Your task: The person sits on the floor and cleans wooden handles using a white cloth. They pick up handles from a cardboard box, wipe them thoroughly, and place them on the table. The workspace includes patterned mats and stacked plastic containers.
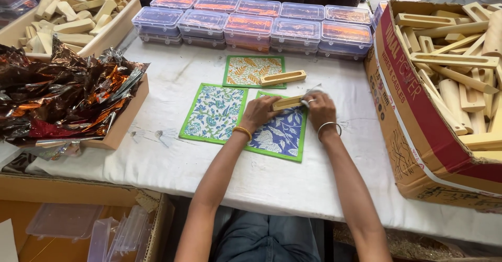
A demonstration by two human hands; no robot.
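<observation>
The left hand [258, 113] has its fingers closed on a small wooden block [286, 102] that rests on the blue leaf cloth [280, 136], in the middle of the white tabletop [272, 181]. The right hand [320, 109] holds the right end of the block, with a bit of grey paper [309, 94] in its fingers. 1 more wooden block [283, 77] lies on the orange leaf cloth [253, 72] farther away, and a blue flower cloth [214, 112] lies to the left.

Site: small craft packing workshop | Evidence: cloth-covered work table [272, 178]; cardboard box [418, 136] and tray [128, 3] filled with unfinished wooden pieces; clear plastic boxes [251, 24] stacked in rows; box of metallic foil wrap [57, 92]; printed fabric mats [214, 113] laid out
</observation>
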